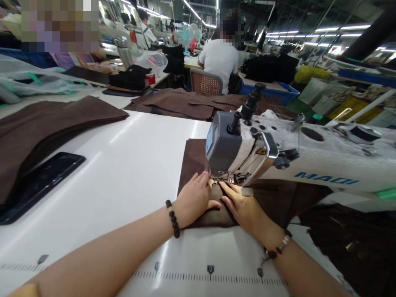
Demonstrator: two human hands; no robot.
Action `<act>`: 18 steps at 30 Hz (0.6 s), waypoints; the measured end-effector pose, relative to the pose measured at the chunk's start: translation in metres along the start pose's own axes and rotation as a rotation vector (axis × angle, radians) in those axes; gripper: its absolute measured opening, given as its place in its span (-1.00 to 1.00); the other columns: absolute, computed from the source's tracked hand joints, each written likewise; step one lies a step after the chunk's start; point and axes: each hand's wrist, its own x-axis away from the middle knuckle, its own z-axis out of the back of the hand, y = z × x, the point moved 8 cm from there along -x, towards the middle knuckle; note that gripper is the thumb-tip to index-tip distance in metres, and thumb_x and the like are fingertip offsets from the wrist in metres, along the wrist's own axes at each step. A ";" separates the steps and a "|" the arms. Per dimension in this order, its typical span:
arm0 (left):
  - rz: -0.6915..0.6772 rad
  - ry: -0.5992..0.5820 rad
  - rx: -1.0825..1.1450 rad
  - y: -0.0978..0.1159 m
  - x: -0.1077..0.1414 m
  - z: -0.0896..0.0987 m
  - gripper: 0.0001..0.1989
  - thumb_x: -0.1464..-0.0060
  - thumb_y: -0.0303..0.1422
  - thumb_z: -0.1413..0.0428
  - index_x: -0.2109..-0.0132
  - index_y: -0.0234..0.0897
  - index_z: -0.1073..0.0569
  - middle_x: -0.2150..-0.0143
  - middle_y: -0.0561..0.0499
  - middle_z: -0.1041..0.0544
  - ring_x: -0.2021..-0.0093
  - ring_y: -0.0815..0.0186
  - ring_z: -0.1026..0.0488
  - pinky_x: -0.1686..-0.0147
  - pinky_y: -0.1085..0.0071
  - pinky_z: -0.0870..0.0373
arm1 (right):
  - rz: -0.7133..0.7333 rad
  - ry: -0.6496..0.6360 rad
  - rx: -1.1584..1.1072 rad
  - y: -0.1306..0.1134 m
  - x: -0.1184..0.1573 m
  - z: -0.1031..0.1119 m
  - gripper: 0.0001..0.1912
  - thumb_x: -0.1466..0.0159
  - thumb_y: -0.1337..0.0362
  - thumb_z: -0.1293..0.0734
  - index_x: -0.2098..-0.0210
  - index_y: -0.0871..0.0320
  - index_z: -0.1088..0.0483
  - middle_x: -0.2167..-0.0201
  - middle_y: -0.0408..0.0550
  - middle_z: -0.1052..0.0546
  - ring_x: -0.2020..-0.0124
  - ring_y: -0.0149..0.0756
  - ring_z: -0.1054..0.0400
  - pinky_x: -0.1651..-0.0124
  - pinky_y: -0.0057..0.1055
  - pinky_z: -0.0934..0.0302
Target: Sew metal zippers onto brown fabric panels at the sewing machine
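Machine (pixel 328 156): "MAQI"; ruler (pixel 185 277): "0"

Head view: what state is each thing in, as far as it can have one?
Left hand: open, on the fabric
Right hand: open, on the fabric
Brown fabric: lying under the machine head, partly folded
Sewing machine: needle area lit; running or stopped, cannot tell
Left fabric stack: layered, unevenly draped
Woven-back chair: occupied
Ceiling lights: on
Fan: spinning or not, cannot tell
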 end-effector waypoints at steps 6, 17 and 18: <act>0.000 -0.021 -0.001 -0.002 -0.002 0.000 -0.37 0.13 0.02 -0.14 0.15 -0.55 -0.39 0.08 -0.27 -0.37 -0.01 0.08 -0.28 -0.06 0.22 -0.20 | 0.009 0.002 0.023 0.002 -0.001 -0.001 -0.61 -0.30 0.26 -0.09 -0.09 0.22 -0.20 -0.01 0.09 -0.35 0.01 -0.17 -0.27 -0.03 -0.12 -0.19; -0.019 -0.027 -0.009 -0.003 -0.003 -0.001 -0.31 0.13 0.03 -0.13 0.07 -0.55 -0.35 0.05 -0.29 -0.34 -0.06 0.06 -0.23 -0.06 0.21 -0.19 | 0.010 0.019 0.046 0.002 -0.002 0.000 -0.63 -0.30 0.24 -0.08 -0.06 0.17 -0.23 0.01 0.06 -0.37 0.02 -0.17 -0.26 0.00 -0.17 -0.20; -0.018 -0.030 -0.005 -0.003 -0.004 -0.001 -0.31 0.13 0.03 -0.13 0.07 -0.55 -0.35 0.04 -0.29 -0.34 -0.06 0.06 -0.23 -0.06 0.20 -0.19 | 0.010 0.021 0.045 0.002 -0.002 0.000 -0.63 -0.30 0.24 -0.09 -0.05 0.17 -0.24 0.02 0.05 -0.37 0.02 -0.17 -0.27 -0.01 -0.16 -0.20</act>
